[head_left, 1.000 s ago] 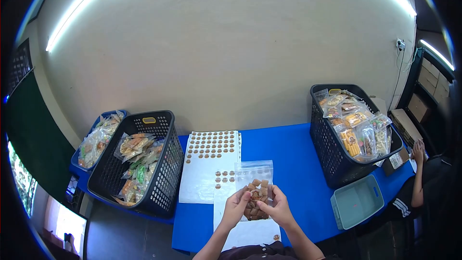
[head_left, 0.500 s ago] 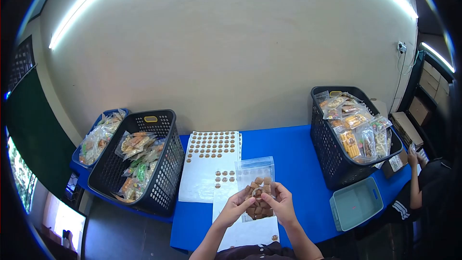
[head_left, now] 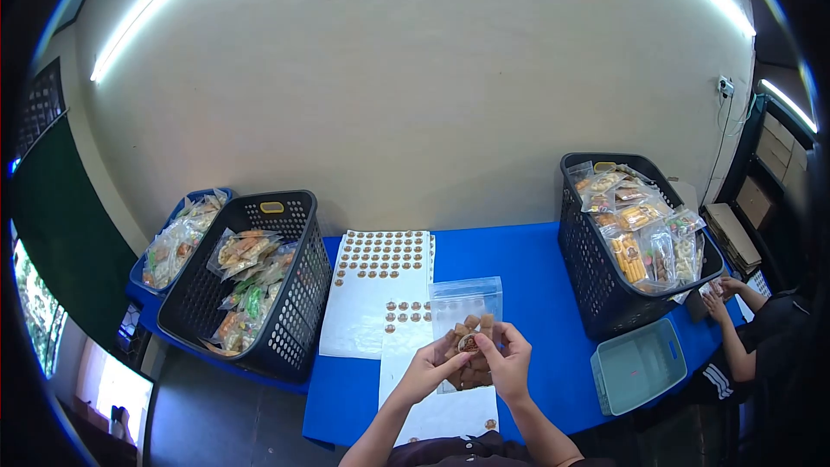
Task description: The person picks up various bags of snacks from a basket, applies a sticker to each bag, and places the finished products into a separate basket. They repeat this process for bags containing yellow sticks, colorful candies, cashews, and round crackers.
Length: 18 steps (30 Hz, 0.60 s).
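Observation:
Between my two hands is a clear zip bag (head_left: 467, 297) of brown, pillow-shaped snack pieces, its zip end pointing away from me. A round brown sticker (head_left: 468, 343) lies on the bag's front, with both thumbs pressing at it. My left hand (head_left: 432, 367) is closed on the bag's left side, and my right hand (head_left: 508, 361) grips the right side. Under and beyond the bag lie white sheets with rows of round stickers, a fuller sheet (head_left: 359, 316) at the back left and another sheet (head_left: 406, 380) partly covered by the bag and hands.
On the blue table (head_left: 527, 277), a black basket (head_left: 298, 311) of snack bags stands left and another black basket (head_left: 588, 290) right. A blue basket (head_left: 141, 281) is farther left. A green tray (head_left: 609, 380) sits at right, near a co-worker's hands (head_left: 716, 294).
My hands and the bag have shifted slightly right and up, and the bag's snack end is tilted more. The co-worker's hands have moved lower and left.

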{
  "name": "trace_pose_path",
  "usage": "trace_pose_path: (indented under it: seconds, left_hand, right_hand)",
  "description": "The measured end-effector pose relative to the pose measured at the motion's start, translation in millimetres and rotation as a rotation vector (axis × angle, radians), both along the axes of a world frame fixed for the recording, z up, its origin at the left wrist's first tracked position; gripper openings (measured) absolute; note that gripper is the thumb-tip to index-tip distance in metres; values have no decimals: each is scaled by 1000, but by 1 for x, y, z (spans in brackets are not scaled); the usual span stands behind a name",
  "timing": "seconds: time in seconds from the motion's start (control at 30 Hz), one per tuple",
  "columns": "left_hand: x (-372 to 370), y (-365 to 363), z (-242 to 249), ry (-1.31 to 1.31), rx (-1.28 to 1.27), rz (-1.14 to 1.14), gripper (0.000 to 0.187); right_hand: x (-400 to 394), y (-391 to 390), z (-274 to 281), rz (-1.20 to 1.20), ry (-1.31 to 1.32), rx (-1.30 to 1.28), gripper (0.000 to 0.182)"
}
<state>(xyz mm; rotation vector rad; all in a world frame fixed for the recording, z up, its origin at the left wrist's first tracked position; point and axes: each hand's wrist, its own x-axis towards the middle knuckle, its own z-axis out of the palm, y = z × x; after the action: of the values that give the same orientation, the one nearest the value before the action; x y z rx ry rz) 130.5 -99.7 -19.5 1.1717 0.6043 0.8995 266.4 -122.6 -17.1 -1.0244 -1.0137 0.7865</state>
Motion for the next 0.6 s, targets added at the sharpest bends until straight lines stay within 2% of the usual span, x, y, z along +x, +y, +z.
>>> trace_pose_path:
  seconds: [0.1,0.2,0.3,0.43,0.53,0.6]
  left_hand:
    - [1,-2,1,3,39,-9,40]
    - [4,-4,-5,-62,62,24,42]
    - [9,1,-17,-32,139,175,39]
    - [8,3,-13,205,192,337,25]
    - [14,-2,-8,129,129,347,24]
    - [14,1,-12,141,207,340,23]
  right_hand:
    - [-1,0,-6,-111,-143,108,11]
    - [-1,1,-7,-119,-95,56,16]
    - [-4,1,-3,-77,50,35,15]
    - [-2,8,-14,-4,21,78,13]
    - [-6,4,-2,-6,8,41,13]
    - [-4,5,-1,-24,-3,84,13]
